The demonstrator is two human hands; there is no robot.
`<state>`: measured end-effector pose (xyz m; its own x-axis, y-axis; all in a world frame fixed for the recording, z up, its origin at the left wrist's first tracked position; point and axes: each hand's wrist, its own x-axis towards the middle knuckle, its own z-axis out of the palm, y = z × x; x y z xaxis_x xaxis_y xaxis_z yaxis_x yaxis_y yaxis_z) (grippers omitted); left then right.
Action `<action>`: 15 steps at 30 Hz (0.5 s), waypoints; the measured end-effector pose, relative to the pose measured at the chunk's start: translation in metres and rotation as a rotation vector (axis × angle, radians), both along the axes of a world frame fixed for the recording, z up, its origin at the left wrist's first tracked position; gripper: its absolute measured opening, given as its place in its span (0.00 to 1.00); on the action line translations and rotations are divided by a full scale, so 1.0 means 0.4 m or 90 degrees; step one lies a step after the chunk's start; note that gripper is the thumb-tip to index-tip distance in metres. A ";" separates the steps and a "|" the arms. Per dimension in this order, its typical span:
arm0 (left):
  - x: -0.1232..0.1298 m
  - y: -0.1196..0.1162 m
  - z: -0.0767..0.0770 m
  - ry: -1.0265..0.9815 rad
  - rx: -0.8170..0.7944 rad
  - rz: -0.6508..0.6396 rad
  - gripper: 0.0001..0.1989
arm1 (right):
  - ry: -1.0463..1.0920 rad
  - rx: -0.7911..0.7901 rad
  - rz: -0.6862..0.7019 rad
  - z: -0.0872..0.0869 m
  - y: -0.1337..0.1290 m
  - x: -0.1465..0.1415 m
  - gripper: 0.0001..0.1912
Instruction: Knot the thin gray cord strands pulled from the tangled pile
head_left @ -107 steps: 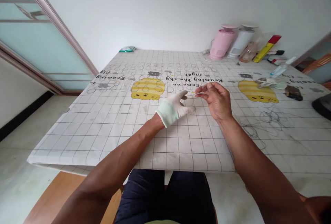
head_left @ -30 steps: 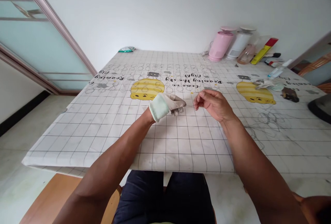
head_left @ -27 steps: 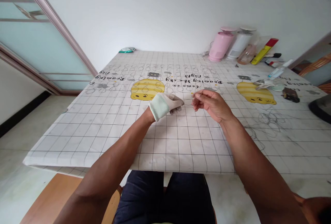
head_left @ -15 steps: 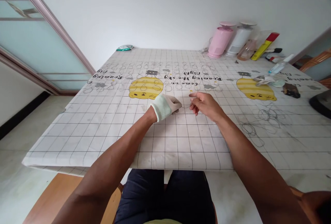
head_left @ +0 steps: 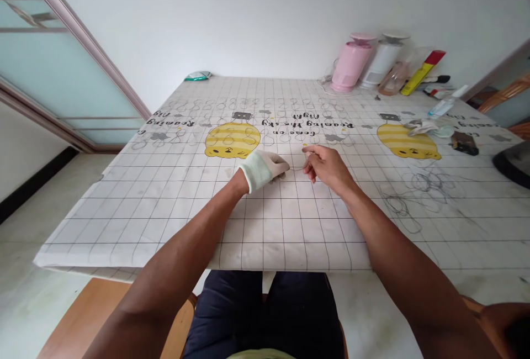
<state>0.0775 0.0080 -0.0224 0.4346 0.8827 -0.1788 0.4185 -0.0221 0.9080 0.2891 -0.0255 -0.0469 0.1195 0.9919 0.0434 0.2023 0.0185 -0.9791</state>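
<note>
My left hand [head_left: 267, 168], in a white glove with a pale green cuff, rests low over the checked tablecloth [head_left: 265, 237], its fingertips pressed together. Facing it, my bare right hand [head_left: 325, 167] has the index finger stretched out and the other fingers curled in a pinch. A faint thin line crosses the small gap between the hands; whether it is wire or the printed grid I cannot tell. Beyond them, several thin wire loops [head_left: 270, 137] lie in rows across the cloth. Right of my right arm is a loose tangle of thin dark wire [head_left: 426, 182].
Along the wall stand a pink cylinder [head_left: 351, 66], a white cylinder [head_left: 379, 63], a clear bottle [head_left: 393, 78] and a yellow-red box [head_left: 422, 73]. A glove [head_left: 430, 127] and a dark object [head_left: 464, 142] lie at right. A green packet [head_left: 197, 76] sits at the back left.
The view has shifted slightly. Both hands keep nearly the same pose and stay close together over the cloth; the wire loops and tangle look the same.
</note>
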 end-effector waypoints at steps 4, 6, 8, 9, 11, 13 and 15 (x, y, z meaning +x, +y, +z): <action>-0.008 -0.004 0.014 -0.124 -0.022 0.049 0.18 | 0.002 0.038 -0.079 -0.006 0.009 0.009 0.10; -0.013 0.002 0.009 -0.203 -0.028 0.090 0.24 | 0.015 0.057 -0.113 -0.006 0.014 0.014 0.10; -0.015 0.008 0.001 -0.266 -0.038 0.124 0.29 | 0.046 0.076 -0.143 -0.005 0.017 0.018 0.10; -0.013 0.010 -0.003 -0.286 -0.042 0.133 0.31 | 0.064 0.083 -0.156 -0.003 0.018 0.020 0.10; -0.008 0.010 -0.006 -0.306 -0.047 0.140 0.34 | 0.096 0.088 -0.181 0.002 0.019 0.021 0.10; 0.001 0.006 -0.007 -0.315 -0.062 0.147 0.34 | 0.124 0.093 -0.199 0.007 0.019 0.022 0.11; 0.010 0.000 -0.011 -0.317 -0.090 0.156 0.33 | 0.151 0.102 -0.211 0.011 0.018 0.020 0.11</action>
<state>0.0816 0.0081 -0.0269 0.2818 0.9508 -0.1284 -0.0828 0.1574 0.9841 0.2971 -0.0184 -0.0427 0.4560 0.8810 0.1265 -0.0070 0.1457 -0.9893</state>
